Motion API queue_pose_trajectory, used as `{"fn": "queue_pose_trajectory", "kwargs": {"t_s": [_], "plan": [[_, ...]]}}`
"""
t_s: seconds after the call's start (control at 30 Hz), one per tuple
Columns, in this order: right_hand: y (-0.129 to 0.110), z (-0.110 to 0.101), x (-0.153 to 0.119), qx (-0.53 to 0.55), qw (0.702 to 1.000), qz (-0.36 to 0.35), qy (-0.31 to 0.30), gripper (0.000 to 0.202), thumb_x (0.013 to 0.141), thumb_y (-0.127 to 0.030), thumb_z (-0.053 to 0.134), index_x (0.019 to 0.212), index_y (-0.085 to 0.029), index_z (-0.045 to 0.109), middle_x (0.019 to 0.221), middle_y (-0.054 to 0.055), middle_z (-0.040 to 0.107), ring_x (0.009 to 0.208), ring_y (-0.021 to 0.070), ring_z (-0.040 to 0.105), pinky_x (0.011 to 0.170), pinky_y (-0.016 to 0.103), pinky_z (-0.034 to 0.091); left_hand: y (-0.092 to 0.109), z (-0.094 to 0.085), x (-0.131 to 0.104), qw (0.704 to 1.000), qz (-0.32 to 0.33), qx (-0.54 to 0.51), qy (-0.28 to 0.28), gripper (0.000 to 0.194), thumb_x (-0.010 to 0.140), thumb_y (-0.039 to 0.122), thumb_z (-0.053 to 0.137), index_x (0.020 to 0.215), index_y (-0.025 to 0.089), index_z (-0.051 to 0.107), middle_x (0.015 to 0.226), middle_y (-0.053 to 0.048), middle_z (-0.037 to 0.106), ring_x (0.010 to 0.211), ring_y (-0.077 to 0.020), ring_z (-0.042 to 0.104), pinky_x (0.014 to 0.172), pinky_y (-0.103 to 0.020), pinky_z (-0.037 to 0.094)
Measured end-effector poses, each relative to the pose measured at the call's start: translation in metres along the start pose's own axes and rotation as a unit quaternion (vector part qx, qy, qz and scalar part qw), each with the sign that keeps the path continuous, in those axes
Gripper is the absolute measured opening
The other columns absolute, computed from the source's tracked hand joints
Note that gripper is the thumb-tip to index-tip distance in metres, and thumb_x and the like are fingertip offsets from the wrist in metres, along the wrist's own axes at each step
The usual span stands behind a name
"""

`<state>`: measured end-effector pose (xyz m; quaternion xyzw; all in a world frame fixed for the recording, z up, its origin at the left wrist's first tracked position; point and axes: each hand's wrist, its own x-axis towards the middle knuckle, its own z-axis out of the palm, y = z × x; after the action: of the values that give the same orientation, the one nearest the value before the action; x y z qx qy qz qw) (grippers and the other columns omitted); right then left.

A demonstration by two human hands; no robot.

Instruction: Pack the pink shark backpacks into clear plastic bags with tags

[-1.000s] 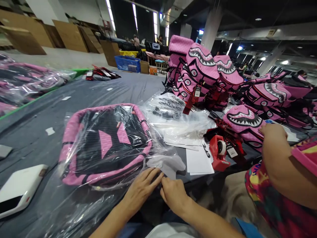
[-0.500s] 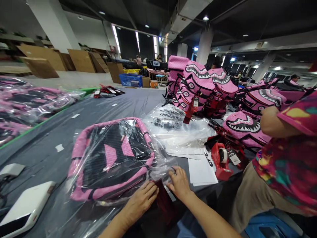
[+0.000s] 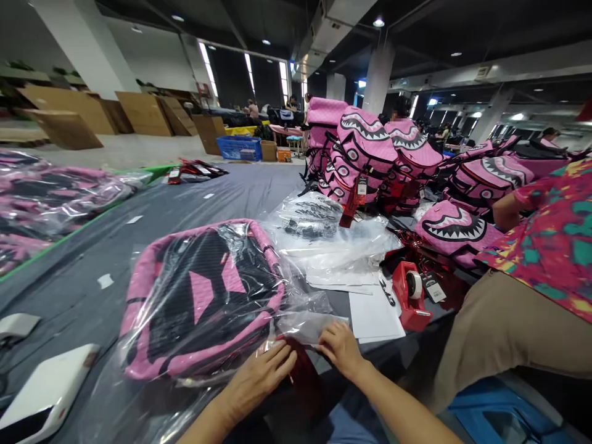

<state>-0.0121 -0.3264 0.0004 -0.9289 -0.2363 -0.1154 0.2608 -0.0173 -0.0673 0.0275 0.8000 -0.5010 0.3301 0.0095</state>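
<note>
A pink and black backpack [image 3: 215, 290] lies on the dark-covered table with its back panel up, inside a clear plastic bag [image 3: 300, 324]. My left hand [image 3: 268, 367] is at the bag's near right corner, fingers together and closed on the plastic. Beside those fingers, a dark red translucent strip [image 3: 303, 373] hangs over the table's edge. Further right, my right hand [image 3: 341, 348] has its fingers curled, pinching the edge of the bag's loose flap. The flap stretches between the two hands. My fingertips are partly hidden.
Clear printed bags [image 3: 314, 225] lie behind. To the right are white paper sheets [image 3: 372, 314] and a red tape dispenser [image 3: 411, 299]. Pink shark-mouth backpacks [image 3: 367, 139] are piled at the back. A co-worker in a colourful shirt [image 3: 555, 240] is close on my right. A white device [image 3: 50, 394] lies left.
My right hand has moved slightly right and down with its fingers more curled, and the flap looks pulled straighter. The co-worker has leaned toward the backpacks. The view has shifted slightly.
</note>
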Motion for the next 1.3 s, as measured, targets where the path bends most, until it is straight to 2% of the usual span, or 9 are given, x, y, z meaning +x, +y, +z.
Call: {"fn": "queue_pose_trajectory", "kwargs": {"t_s": [0.2, 0.37, 0.53, 0.63, 0.7, 0.83, 1.0, 1.1, 1.3], "plan": [[-0.034, -0.040, -0.014, 0.194, 0.980, 0.031, 0.010, 0.025, 0.101, -0.037, 0.059, 0.084, -0.020, 0.063, 0.085, 0.000, 0.067, 0.083, 0.0161, 0.060, 0.079, 0.028, 0.042, 0.003, -0.003, 0.015, 0.993, -0.022, -0.022, 0.112, 0.024, 0.100, 0.008, 0.048, 0.109, 0.017, 0.068, 0.105, -0.001, 0.076, 0.109, -0.0140, 0.065, 0.118, -0.033, 0.036], [-0.062, -0.038, -0.026, 0.274, 0.961, 0.049, 0.005, 0.030, 0.101, -0.042, 0.056, 0.082, -0.020, 0.064, 0.082, 0.001, 0.064, 0.079, 0.0158, 0.059, 0.072, 0.026, 0.044, 0.003, 0.006, 0.027, 0.993, 0.001, -0.065, 0.100, 0.028, 0.103, 0.013, 0.041, 0.104, 0.015, 0.069, 0.120, -0.004, 0.074, 0.123, -0.0171, 0.062, 0.116, -0.034, 0.042], [-0.072, -0.025, -0.044, 0.196, 0.979, 0.038, 0.042, 0.028, 0.095, -0.049, 0.063, 0.093, -0.022, 0.067, 0.093, 0.003, 0.066, 0.089, 0.0190, 0.062, 0.083, 0.031, 0.048, 0.002, 0.009, 0.019, 0.992, 0.014, -0.095, 0.082, 0.029, 0.102, 0.010, 0.040, 0.103, 0.015, 0.068, 0.120, -0.007, 0.073, 0.123, -0.0196, 0.062, 0.111, -0.035, 0.050], [-0.061, -0.020, -0.057, 0.084, 0.994, -0.067, 0.013, 0.074, 0.074, -0.065, 0.079, 0.130, -0.021, 0.060, 0.128, 0.014, 0.061, 0.113, 0.0296, 0.059, 0.097, 0.043, 0.049, -0.003, 0.006, 0.013, 0.992, 0.038, -0.093, 0.078, 0.029, 0.101, 0.009, 0.038, 0.100, 0.014, 0.067, 0.115, -0.009, 0.073, 0.122, -0.0212, 0.062, 0.112, -0.040, 0.050], [-0.048, -0.015, -0.062, 0.015, 0.995, -0.094, 0.027, 0.078, 0.078, -0.056, 0.077, 0.141, -0.017, 0.052, 0.129, 0.017, 0.060, 0.112, 0.0304, 0.060, 0.093, 0.043, 0.050, -0.005, 0.005, 0.009, 0.991, 0.044, -0.088, 0.087, 0.026, 0.099, 0.006, 0.040, 0.100, 0.013, 0.065, 0.112, -0.010, 0.073, 0.120, -0.0212, 0.063, 0.113, -0.041, 0.049], [-0.022, -0.001, -0.064, -0.105, 0.985, -0.102, 0.097, 0.024, 0.098, -0.015, 0.049, 0.117, -0.016, 0.064, 0.079, 0.005, 0.064, 0.070, 0.0197, 0.057, 0.060, 0.031, 0.043, -0.009, 0.010, 0.001, 0.993, 0.039, -0.085, 0.072, 0.029, 0.096, 0.001, 0.041, 0.111, 0.014, 0.062, 0.118, -0.011, 0.073, 0.120, -0.0187, 0.063, 0.112, -0.036, 0.049], [-0.017, 0.016, -0.075, -0.151, 0.976, -0.124, 0.094, 0.036, 0.096, -0.004, 0.039, 0.123, -0.011, 0.062, 0.074, 0.005, 0.061, 0.063, 0.0191, 0.054, 0.054, 0.032, 0.039, -0.007, 0.014, 0.009, 0.992, 0.025, -0.103, -0.067, 0.043, 0.096, 0.003, 0.041, 0.135, 0.015, 0.053, 0.128, -0.011, 0.069, 0.120, -0.0172, 0.063, 0.103, -0.027, 0.052], [-0.022, 0.027, -0.088, -0.151, 0.982, -0.094, 0.066, 0.049, 0.087, -0.004, 0.044, 0.134, -0.008, 0.057, 0.080, 0.008, 0.063, 0.065, 0.0216, 0.057, 0.054, 0.033, 0.044, -0.003, 0.020, 0.020, 0.979, 0.047, -0.118, -0.162, 0.033, 0.096, 0.009, 0.051, 0.127, 0.017, 0.061, 0.117, -0.007, 0.069, 0.111, -0.0182, 0.063, 0.101, -0.029, 0.051], [-0.022, 0.028, -0.103, -0.114, 0.993, 0.006, -0.010, 0.087, 0.070, 0.001, 0.047, 0.156, -0.011, 0.036, 0.107, 0.013, 0.067, 0.084, 0.0245, 0.066, 0.074, 0.035, 0.059, -0.001, 0.023, 0.021, 0.985, 0.056, -0.096, -0.132, 0.024, 0.098, 0.022, 0.057, 0.120, 0.017, 0.067, 0.117, -0.006, 0.069, 0.105, -0.0194, 0.060, 0.095, -0.031, 0.050]]}}
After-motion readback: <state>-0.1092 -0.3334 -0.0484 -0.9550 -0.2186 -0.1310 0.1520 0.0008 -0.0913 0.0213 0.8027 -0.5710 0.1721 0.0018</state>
